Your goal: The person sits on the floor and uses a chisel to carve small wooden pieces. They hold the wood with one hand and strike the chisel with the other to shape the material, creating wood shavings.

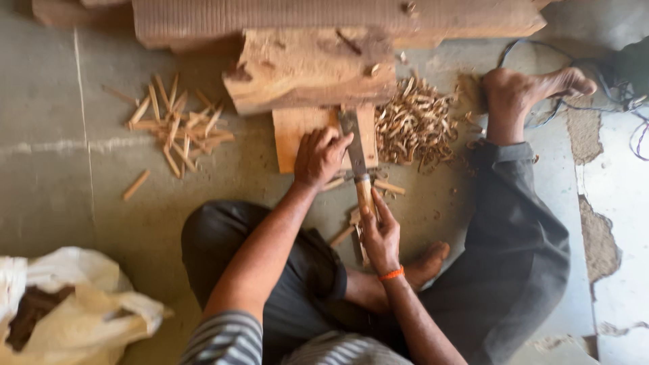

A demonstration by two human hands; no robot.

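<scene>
Your right hand (380, 236) grips the chisel (356, 159) handle, fingers closed; your left hand (319, 157) presses curled onto the small board (292, 135); white sack (81, 304) at the floor's near-left corner.

A board (297, 132) is lying on the floor (61, 203) before a block (307, 67), with planks (338, 17) lying behind that. A blade (353, 138) is resting on the board. Sticks (177, 125) are lying to the left, shavings (416, 125) to the right. A sack (74, 304) is sitting at near left.
</scene>
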